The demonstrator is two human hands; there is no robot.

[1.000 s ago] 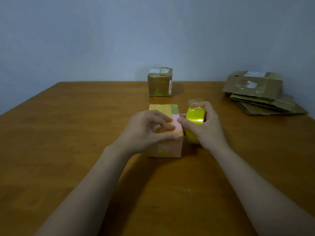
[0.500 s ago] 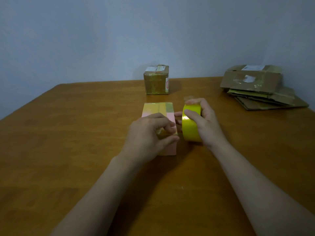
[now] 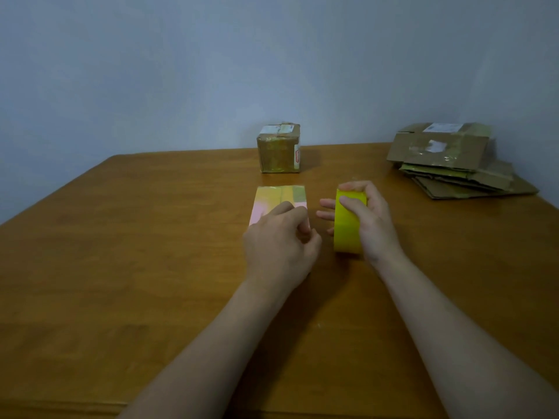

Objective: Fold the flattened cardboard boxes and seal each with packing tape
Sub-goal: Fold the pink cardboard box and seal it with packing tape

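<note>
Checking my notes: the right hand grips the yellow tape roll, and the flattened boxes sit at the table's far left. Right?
No. The head view shows the flattened boxes at the far right; the right hand does grip the yellow tape roll.

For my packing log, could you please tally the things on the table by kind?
Folded boxes: 2, the brown box and the pink box
Tape rolls: 1, the yellow tape roll
Flattened cardboard stacks: 1, the cardboard stack, sheets uncountable
Total: 4
</note>
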